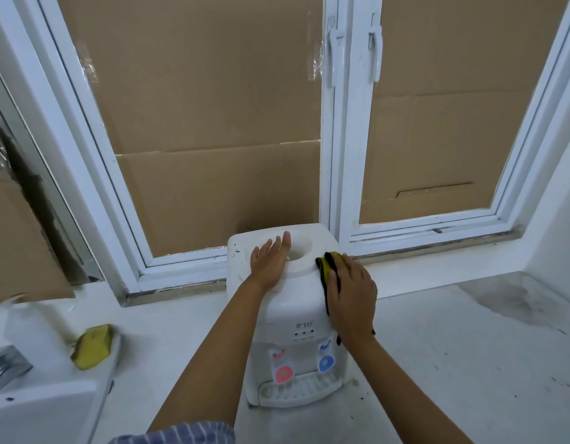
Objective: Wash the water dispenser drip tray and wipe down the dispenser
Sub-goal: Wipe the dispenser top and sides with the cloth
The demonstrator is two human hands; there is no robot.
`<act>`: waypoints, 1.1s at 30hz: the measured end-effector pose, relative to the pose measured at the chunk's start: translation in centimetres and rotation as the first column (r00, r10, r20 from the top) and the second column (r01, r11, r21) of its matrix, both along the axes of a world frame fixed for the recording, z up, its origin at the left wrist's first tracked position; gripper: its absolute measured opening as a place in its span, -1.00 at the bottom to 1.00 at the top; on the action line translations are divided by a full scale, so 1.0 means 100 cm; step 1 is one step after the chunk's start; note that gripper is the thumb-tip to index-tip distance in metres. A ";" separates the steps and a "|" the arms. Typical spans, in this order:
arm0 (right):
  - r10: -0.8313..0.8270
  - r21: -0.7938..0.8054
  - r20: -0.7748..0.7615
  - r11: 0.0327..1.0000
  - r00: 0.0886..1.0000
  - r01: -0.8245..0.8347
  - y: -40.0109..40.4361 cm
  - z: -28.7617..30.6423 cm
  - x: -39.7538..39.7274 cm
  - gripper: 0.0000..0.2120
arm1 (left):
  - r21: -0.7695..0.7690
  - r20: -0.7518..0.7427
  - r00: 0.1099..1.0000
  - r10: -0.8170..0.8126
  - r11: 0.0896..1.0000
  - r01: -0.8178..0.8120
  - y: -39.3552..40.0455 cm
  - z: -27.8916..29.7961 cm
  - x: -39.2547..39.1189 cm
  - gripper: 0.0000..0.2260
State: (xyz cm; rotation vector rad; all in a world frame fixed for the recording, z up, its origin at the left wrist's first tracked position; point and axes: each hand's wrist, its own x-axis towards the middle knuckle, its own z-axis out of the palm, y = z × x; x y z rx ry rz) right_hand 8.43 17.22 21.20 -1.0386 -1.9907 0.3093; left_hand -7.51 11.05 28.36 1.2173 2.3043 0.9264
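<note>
Step in hand: wiping down the dispenser [290, 302]; by the look of it, the upper right shoulder of the casing is being cleaned.
Left hand [270, 262]: laid flat on the dispenser's top, fingers straight and together, tips at the edge of the bottle well [301, 251]; it grips nothing and seems to steady the unit.
Right hand [350, 291]: fingers extended, pressing a yellow-and-black cloth [329, 263] against the top right edge and side.
Dispenser, position: upright on the white counter [453, 347], its back close to the window frame [336, 174]; no bottle is fitted.
Dispenser, appearance: white plastic, dark specks on the top left; three small indicator lights below a logo; red tap [284, 373] and blue tap [326, 363] on the front.
Drip tray [301, 390]: slotted, white, seated in place under the taps.
Next move, judged: carry the cloth down the side and across the front, keeping the other palm firm so the light casing does not slide.
Nearby: a yellow sponge [93, 346] near the sink [43, 408], well left of the unit.
</note>
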 end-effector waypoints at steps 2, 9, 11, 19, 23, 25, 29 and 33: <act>-0.005 0.071 -0.049 0.997 0.999 0.008 -0.020 -0.013 0.002 -0.58 | -0.002 -0.023 1.000 -0.005 1.000 0.005 0.001 -0.001 0.001 -0.41; -0.012 0.086 0.024 0.996 1.000 0.010 -0.029 -0.021 -0.001 -0.52 | -0.111 -0.276 0.960 -0.052 0.994 0.022 0.001 -0.005 0.001 -0.55; -0.045 0.067 0.133 0.997 0.990 0.036 -0.014 -0.007 -0.005 -0.50 | -0.130 -0.343 0.937 -0.065 0.991 0.021 0.000 -0.005 0.002 -0.56; 0.158 -0.227 0.360 0.971 0.920 -0.078 0.051 0.040 -0.028 -0.53 | -0.022 -0.242 0.964 0.107 0.993 -0.115 0.005 -0.008 0.006 -0.38; 0.260 -0.311 0.360 0.939 0.896 -0.147 0.073 0.042 -0.033 -0.49 | 0.113 -0.221 0.940 0.258 0.965 -0.239 0.016 0.003 0.014 -0.42; 0.252 -0.296 0.369 0.944 0.895 -0.144 0.066 0.042 -0.028 -0.49 | 0.175 -0.262 0.915 0.308 0.947 -0.269 0.024 0.006 0.014 -0.45; 0.144 -0.160 0.422 0.984 0.895 -0.083 0.038 0.032 -0.006 -0.51 | 0.228 -0.313 0.869 0.383 0.919 -0.323 0.034 -0.003 0.009 -0.44; 0.191 -0.166 0.362 0.976 0.912 -0.139 0.044 0.023 -0.005 -0.50 | 0.246 -0.284 0.849 0.445 0.890 -0.384 0.036 -0.013 0.005 -0.39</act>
